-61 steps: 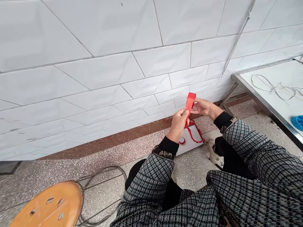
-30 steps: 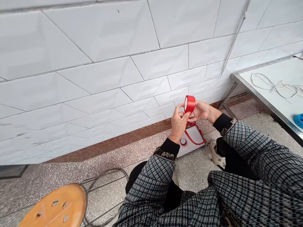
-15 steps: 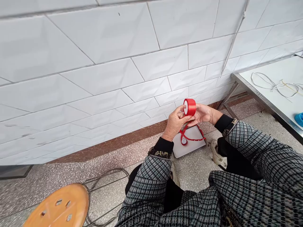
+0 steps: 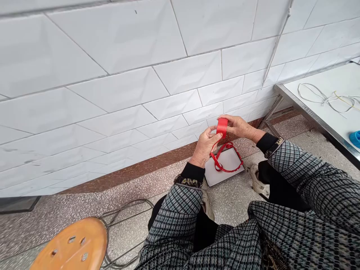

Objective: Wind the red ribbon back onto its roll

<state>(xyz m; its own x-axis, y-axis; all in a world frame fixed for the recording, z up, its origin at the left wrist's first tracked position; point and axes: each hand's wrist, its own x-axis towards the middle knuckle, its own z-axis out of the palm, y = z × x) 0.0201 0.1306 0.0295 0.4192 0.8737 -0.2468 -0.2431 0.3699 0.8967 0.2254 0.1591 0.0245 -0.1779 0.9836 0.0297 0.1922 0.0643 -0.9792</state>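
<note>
A roll of red ribbon is held up between my two hands, in front of the tiled wall. My left hand grips it from the left, thumb at its lower edge and fingers behind. On the right side of the roll, my right hand has its fingers closed over the top and edge. A loose length of red ribbon runs down from beside my left hand. It loops over a white, dark-edged tray or board below, between my feet.
A metal-edged table stands at the right, with thin white wires and a blue round object on it. An orange round-topped stool with a metal frame lies at lower left. White tiled wall rises ahead.
My right hand has moved up from below the roll and now grips its right side. The roll has turned, hiding its white end, and the hanging ribbon has shifted.
</note>
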